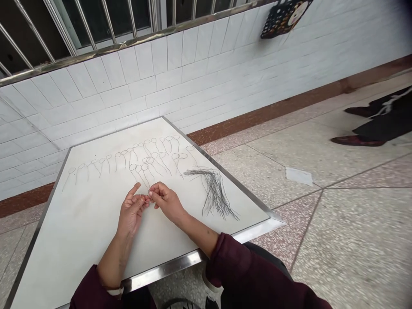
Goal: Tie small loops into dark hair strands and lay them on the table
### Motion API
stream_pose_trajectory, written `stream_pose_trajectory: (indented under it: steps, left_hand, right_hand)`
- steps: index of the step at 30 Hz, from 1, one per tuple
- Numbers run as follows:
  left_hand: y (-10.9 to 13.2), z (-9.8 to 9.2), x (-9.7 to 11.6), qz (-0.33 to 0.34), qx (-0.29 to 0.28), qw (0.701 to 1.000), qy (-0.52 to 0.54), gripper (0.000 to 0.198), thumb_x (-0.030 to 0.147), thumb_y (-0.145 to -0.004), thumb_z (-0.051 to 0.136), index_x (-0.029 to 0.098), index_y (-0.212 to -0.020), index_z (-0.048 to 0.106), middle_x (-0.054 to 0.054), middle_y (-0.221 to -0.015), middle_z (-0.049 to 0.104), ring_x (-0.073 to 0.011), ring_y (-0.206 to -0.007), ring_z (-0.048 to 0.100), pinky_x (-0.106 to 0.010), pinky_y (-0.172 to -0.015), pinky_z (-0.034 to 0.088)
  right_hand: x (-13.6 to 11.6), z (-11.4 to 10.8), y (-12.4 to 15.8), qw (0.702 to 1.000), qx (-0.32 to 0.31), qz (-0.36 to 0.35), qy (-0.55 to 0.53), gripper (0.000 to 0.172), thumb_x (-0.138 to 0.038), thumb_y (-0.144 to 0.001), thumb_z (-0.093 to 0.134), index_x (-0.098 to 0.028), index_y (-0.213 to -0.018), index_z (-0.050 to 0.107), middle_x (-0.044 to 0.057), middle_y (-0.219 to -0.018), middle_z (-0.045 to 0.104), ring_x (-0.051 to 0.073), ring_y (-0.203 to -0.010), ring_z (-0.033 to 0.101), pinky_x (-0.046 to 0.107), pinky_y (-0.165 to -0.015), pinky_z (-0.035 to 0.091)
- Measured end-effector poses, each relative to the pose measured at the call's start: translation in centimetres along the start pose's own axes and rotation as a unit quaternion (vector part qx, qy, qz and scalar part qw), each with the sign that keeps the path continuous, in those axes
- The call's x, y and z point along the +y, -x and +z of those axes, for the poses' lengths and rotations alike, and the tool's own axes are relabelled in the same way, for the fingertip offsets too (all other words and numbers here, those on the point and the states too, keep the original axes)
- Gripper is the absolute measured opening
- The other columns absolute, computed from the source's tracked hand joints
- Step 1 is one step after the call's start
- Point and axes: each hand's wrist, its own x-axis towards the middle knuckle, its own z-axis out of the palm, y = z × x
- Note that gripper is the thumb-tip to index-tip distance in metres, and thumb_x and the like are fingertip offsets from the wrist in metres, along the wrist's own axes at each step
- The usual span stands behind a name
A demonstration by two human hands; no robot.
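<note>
"On the smooth white surface (86,227)?"
"Rows of looped wires (149,160), beside a straggly dark bundle (216,189)."
"Pose?"
"Left hand (132,210), one finger raised, meets right hand (167,201); both pinch a fine wire (162,197)."

Thin dark wires (215,185), some looped

1. A white table (83,244) with silvery metal edging (189,258) carries the pieces.
2. On it lies a loose bundle of thin dark strands (215,189), splayed at its near end.
3. Left of the bundle, looped strands (148,160) lie in uneven rows, some loops overlapping.
4. Just beyond the bundle lies one more looped strand (194,157), its tail reaching close to it.
</note>
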Motion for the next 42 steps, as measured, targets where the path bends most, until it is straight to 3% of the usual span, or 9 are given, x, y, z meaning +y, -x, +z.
stream_pose_trajectory:
  steps: [5, 10, 19, 25, 31, 37, 42]
  left_hand:
    - [-0.4, 0.8, -1.1, -0.021, -0.044, 0.998, 0.03, 0.06, 0.027, -0.076, 0.076, 0.022, -0.132, 0.055, 0.003, -0.074, 0.064, -0.0109, -0.08, 0.062, -0.023, -0.074, 0.046]
    - [-0.3, 0.3, -1.0, -0.043, -0.043, 0.998, 0.02, 0.063, 0.029, -0.075, 0.077, 0.022, -0.134, 0.054, 0.003, -0.072, 0.061, -0.0097, -0.072, 0.059, -0.023, -0.07, 0.043]
    - [0.4, 0.4, -0.4, -0.038, -0.097, 0.992, 0.076, 0.064, 0.025, -0.08, 0.073, 0.026, -0.139, 0.048, 0.005, -0.067, 0.051, -0.0089, -0.068, 0.053, -0.025, -0.073, 0.044]
    - [0.4, 0.2, 0.0, -0.061, -0.099, 0.988, 0.102, 0.061, 0.024, -0.08, 0.072, 0.024, -0.137, 0.051, 0.004, -0.069, 0.047, -0.0082, -0.064, 0.047, -0.02, -0.058, 0.039]
    - [0.2, -0.3, 0.1, -0.116, -0.136, 0.982, 0.065, 0.058, 0.024, -0.08, 0.072, 0.024, -0.135, 0.053, 0.004, -0.07, 0.051, -0.0042, -0.052, 0.038, -0.018, -0.047, 0.031]
    - [-0.3, -1.6, 1.1, -0.186, -0.186, 0.964, -0.029, 0.058, 0.025, -0.08, 0.072, 0.025, -0.135, 0.052, 0.003, -0.07, 0.055, -0.0026, -0.046, 0.034, -0.018, -0.042, 0.024]
    - [-0.4, -2.1, 1.9, -0.2, -0.204, 0.956, -0.071, 0.066, 0.025, -0.079, 0.073, 0.025, -0.14, 0.047, 0.004, -0.067, 0.054, -0.0036, -0.046, 0.037, -0.02, -0.043, 0.026]
  right_hand:
    - [-0.2, -1.7, -0.1, 0.993, -0.03, 0.037, -0.107, 0.022, -0.041, -0.086, 0.059, -0.021, -0.092, 0.054, -0.001, -0.076, 0.06, 0.013, -0.074, 0.059, 0.031, -0.077, 0.05]
    - [-0.1, -2.3, 0.1, 0.983, -0.063, 0.083, -0.152, 0.025, -0.044, -0.085, 0.062, -0.021, -0.094, 0.055, -0.003, -0.074, 0.055, 0.011, -0.064, 0.053, 0.028, -0.067, 0.046]
    - [0.6, -2.2, 0.2, 0.992, -0.095, 0.056, -0.065, 0.025, -0.042, -0.09, 0.056, -0.02, -0.099, 0.063, -0.004, -0.065, 0.052, 0.008, -0.054, 0.047, 0.023, -0.055, 0.041]
    - [1.1, -2.2, 0.3, 0.997, -0.073, 0.026, 0.02, 0.024, -0.039, -0.092, 0.05, -0.022, -0.102, 0.065, -0.006, -0.059, 0.044, 0.008, -0.05, 0.04, 0.021, -0.046, 0.035]
    - [0.9, -2.6, 0.2, 0.994, -0.08, 0.026, 0.065, 0.023, -0.036, -0.089, 0.053, -0.022, -0.098, 0.069, -0.007, -0.052, 0.037, 0.008, -0.045, 0.033, 0.021, -0.044, 0.03]
    - [0.6, -3.3, 0.2, 0.989, -0.129, 0.006, 0.077, 0.02, -0.035, -0.086, 0.057, -0.019, -0.089, 0.07, -0.008, -0.05, 0.036, 0.007, -0.045, 0.031, 0.021, -0.045, 0.029]
    - [1.4, -3.6, 0.2, 0.985, -0.139, -0.018, 0.104, 0.022, -0.036, -0.088, 0.057, -0.019, -0.09, 0.07, -0.006, -0.055, 0.043, 0.008, -0.049, 0.034, 0.022, -0.048, 0.031]
